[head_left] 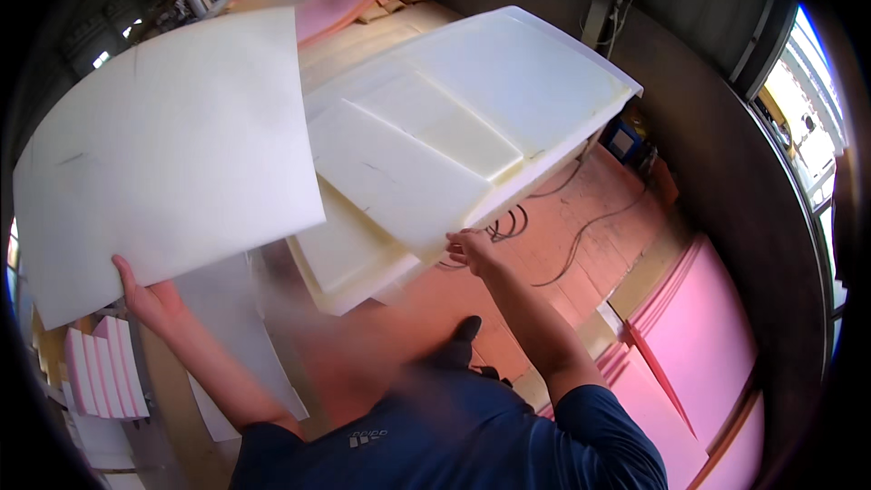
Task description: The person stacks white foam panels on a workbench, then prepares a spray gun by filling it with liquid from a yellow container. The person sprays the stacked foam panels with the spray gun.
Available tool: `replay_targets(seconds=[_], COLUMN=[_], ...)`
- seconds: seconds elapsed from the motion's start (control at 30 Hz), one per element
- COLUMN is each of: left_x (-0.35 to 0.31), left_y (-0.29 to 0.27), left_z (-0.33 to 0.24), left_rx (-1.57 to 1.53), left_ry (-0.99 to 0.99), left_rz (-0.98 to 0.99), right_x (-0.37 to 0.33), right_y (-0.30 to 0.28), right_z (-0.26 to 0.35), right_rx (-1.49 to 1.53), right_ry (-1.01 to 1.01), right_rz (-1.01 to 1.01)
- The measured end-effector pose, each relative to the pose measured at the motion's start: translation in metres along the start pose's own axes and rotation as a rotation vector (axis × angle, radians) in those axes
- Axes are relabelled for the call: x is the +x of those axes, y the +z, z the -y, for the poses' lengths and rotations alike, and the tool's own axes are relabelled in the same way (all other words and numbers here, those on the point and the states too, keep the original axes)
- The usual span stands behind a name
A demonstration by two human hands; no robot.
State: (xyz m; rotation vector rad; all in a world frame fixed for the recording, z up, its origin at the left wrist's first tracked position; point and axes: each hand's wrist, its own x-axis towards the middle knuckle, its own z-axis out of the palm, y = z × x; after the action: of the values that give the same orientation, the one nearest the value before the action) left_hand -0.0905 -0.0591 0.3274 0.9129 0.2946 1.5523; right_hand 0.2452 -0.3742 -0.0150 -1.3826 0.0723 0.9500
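Observation:
A large white sheet (181,136) is raised at the left, bowed along its upper side. My left hand (150,299) grips its lower edge, the thumb on the near face and the other fingers mostly hidden behind. On the table lie several overlapping off-white foam sheets, with a broad pale slab (526,73) at the far end. My right hand (467,249) is at the near edge of a smaller foam sheet (417,168), fingers curled and closed on that edge. The fingertips are small in view.
Pink sheets (699,336) stand stacked at the lower right. More pink foam (340,0) lies behind the table. Dark cables (581,236) trail over the reddish floor (599,209). White-and-pink blocks (104,367) sit at the lower left. A dark wall (726,154) runs along the right.

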Motion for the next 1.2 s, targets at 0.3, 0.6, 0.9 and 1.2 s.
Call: replay_targets(seconds=[0.3, 0.6, 0.9, 1.2], left_x=[-0.117, -0.276, -0.251, -0.252], left_y=[0.261, 0.403, 0.459, 0.501], left_z=[0.22, 0.374, 0.419, 0.458], left_rx=[-0.255, -0.487, -0.36, 0.313], left_ry=[-0.435, -0.649, -0.598, -0.444], left_rz=[0.233, 0.504, 0.336, 0.549], right_x=[-0.086, -0.119, -0.154, -0.126], right_y=[-0.143, -0.343, -0.607, -0.745], right_z=[0.228, 0.344, 0.466, 0.617], right_rx=[0.366, 0.247, -0.206, -0.442], right_ry=[-0.624, -0.976, -0.979, -1.14], right_rz=[0.194, -0.164, -0.488, -0.563])
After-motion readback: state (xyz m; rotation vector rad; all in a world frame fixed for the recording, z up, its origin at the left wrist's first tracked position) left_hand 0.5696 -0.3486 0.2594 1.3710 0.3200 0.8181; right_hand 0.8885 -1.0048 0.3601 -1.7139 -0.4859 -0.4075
